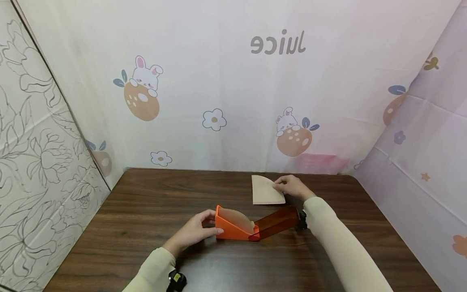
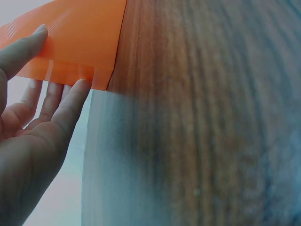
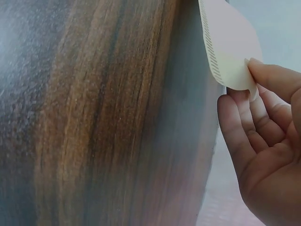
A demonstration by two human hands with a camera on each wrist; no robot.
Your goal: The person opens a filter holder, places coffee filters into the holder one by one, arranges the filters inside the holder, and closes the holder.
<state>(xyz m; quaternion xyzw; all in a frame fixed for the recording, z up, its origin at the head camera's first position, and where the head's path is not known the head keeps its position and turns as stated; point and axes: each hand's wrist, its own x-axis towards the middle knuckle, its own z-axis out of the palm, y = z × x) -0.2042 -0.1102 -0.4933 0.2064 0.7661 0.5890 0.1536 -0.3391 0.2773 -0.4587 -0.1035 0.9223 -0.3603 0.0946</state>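
An orange coffee filter holder (image 1: 230, 231) stands on the table with its see-through brown lid (image 1: 279, 222) swung open to the right. Inside it, tan filter papers (image 1: 236, 219) show above the slanted side. My left hand (image 1: 194, 229) grips the holder's left end, thumb on the near side and fingers behind; the left wrist view shows the thumb against the orange wall. Beyond the lid, my right hand (image 1: 293, 187) pinches the right edge of a coffee filter (image 1: 265, 193). In the right wrist view, the thumb presses the filter's edge (image 3: 235, 66) against the fingers.
The dark wooden table (image 1: 153, 194) ends at a printed curtain (image 1: 219, 81) along the back. More curtain hangs close on the right, and a flower-patterned panel (image 1: 40, 134) rises on the left. The open lid reaches beneath the right wrist.
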